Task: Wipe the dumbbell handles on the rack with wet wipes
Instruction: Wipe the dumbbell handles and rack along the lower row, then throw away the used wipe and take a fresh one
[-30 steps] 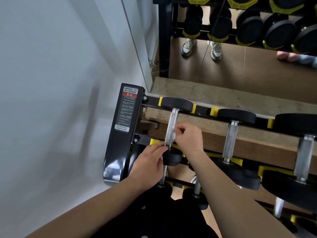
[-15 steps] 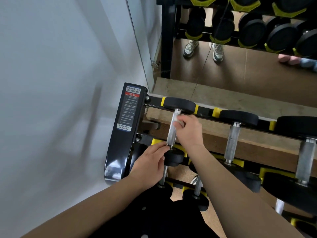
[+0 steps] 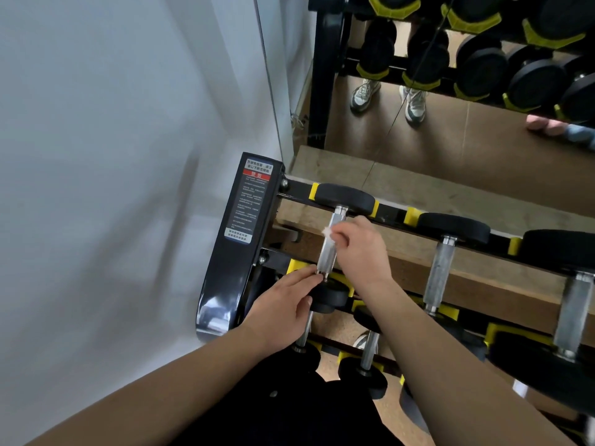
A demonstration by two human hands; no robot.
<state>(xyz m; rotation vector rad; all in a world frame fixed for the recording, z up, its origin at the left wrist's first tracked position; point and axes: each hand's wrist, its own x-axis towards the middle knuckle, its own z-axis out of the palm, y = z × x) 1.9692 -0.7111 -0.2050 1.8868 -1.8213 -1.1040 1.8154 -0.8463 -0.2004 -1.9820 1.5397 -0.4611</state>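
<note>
The right hand [image 3: 360, 249] pinches a wipe [image 3: 327, 231] against the upper handle [image 3: 330, 244] to scrub it; the left hand [image 3: 283, 309] pinches the handle's lower end, likely steadying the dumbbell on the rack [image 3: 240, 246].

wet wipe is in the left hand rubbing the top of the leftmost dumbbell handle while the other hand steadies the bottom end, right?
Not quite: the head view shows the wet wipe pinched in the right hand, not the left. It is against the upper part of the leftmost dumbbell handle, while the left hand steadies the bottom end.
</note>
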